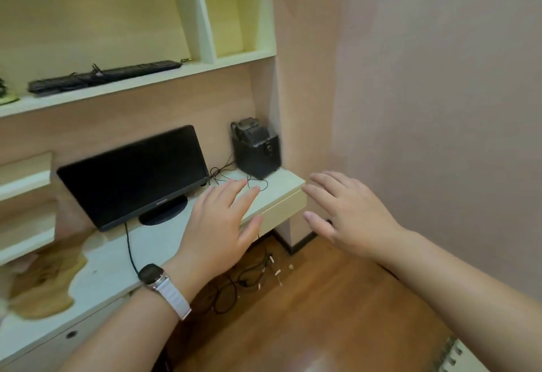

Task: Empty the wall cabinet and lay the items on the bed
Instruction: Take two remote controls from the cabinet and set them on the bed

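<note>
I'm holding my left hand and right hand over the white desk, fingers spread, gripping nothing. A black keyboard is lying in the wall cabinet, above the monitor. Cables are trailing across the wooden floor.

1. Dark monitor, screen blank, stands tilted on its round base on the white desk.
2. Its cable trails forward across the desktop.
3. Back corner: a black box sits against the wall, with thin wires looping just beside it.
4. A pale drawer front shows under the desk's right end.
5. Down below, a cable tangle lies on the wooden floor.
6. A pink wall fills the right.
</note>
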